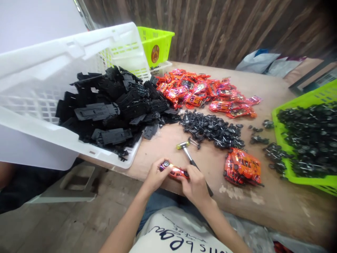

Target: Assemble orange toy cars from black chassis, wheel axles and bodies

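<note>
At the table's front edge I hold a shiny red-orange toy car between both hands. My left hand grips one end beside a black wheel, and my right hand is closed round the other end. The car lies on its side, and my fingers cover part of it. Just behind the right hand lies a hammer with a yellow-and-silver head, its black handle running under that hand. To the right several orange car bodies with wheels sit stacked on the table.
A tipped white basket spills black chassis plates at the left. Behind are loose orange car shells and a heap of wheel axles. A green basket of wheels stands right; another green basket is behind.
</note>
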`<state>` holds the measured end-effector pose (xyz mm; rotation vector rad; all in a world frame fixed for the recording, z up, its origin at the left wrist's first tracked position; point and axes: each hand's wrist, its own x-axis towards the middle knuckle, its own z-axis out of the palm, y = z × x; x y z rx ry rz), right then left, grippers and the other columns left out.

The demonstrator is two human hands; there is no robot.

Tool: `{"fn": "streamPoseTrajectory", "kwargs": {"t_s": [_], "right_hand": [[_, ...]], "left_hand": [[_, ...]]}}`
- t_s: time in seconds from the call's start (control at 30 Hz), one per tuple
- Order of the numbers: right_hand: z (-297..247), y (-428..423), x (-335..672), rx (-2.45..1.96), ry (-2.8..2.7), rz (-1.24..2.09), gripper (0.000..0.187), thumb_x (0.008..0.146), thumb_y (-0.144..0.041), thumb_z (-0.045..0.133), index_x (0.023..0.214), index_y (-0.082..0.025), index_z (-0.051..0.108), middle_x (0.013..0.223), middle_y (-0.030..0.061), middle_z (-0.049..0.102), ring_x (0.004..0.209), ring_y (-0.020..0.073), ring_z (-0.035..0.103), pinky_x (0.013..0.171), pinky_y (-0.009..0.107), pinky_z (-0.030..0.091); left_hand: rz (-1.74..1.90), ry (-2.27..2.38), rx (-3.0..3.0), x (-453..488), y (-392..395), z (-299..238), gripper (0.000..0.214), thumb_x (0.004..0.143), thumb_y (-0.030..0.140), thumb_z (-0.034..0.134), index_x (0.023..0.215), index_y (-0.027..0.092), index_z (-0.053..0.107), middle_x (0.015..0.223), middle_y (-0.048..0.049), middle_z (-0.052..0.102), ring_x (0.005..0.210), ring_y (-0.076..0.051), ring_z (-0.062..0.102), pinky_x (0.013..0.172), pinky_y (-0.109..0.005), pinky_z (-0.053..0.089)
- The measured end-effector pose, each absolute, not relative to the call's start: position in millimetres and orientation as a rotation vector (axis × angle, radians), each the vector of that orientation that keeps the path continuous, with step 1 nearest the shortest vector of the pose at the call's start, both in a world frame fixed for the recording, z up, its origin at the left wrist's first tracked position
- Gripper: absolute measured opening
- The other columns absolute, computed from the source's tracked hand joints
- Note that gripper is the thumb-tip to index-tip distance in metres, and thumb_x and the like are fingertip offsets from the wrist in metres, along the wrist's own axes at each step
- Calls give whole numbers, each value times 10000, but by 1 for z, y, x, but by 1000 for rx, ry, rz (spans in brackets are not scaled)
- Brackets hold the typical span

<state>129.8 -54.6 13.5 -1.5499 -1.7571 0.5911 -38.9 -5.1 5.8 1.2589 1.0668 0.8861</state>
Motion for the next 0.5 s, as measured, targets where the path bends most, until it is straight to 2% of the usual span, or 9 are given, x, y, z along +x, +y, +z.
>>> {"fn": "streamPoseTrajectory", "kwargs": {"t_s": [0.07,0.17,0.2,0.23,0.33,0.43,0.5], "right_hand": [[14,-49,132,-1585,-1620,772,96,787,-242,565,850,-178,601,856,84,663,823,235,615,757,359,481],[14,-35,142,-1506,-1290,1318,263,802,-400,552,909,-165,602,863,75,693,790,223,650,703,337,511],[14,-31,146,-1481,-1214,1447,317,812,-454,528,908,-161,602,855,71,698,783,218,655,689,328,514],[14,-28,151,-1486,-1184,1501,359,820,-494,503,892,-158,606,851,69,700,788,217,656,695,324,513],[15,-26,163,-1639,-1319,1255,401,873,-508,421,884,-162,624,879,70,698,852,220,646,773,336,490],[21,-37,166,-1646,-1629,807,366,929,-434,374,1050,-188,618,1059,90,678,998,233,613,884,378,438],[23,-47,163,-1560,-1878,554,338,917,-403,450,1150,-202,591,1193,103,632,1118,251,560,951,410,388]], "left_hand": [[868,1037,1299,-47,-4,10,260,762,319,657,982,183,626,932,-41,635,885,-191,593,784,-259,456],[878,930,1458,-58,-2,15,685,615,224,792,1245,242,524,1275,-89,543,1196,-252,488,991,-323,389],[875,907,1536,-59,-1,14,703,599,186,799,1244,252,527,1308,-90,523,1244,-257,448,1034,-344,352],[863,908,1609,-59,-1,12,635,606,161,788,1194,249,563,1283,-88,543,1244,-259,447,1047,-360,338],[807,1041,1730,-52,1,2,358,651,162,746,988,218,640,1061,-68,636,1080,-255,542,958,-385,408],[809,1175,1723,-41,2,-5,390,661,204,745,1030,219,621,1027,-59,637,1011,-251,561,898,-386,438],[850,1124,1705,-35,1,-5,400,700,208,716,1085,223,606,1083,-68,624,1045,-246,556,926,-386,426]]}}
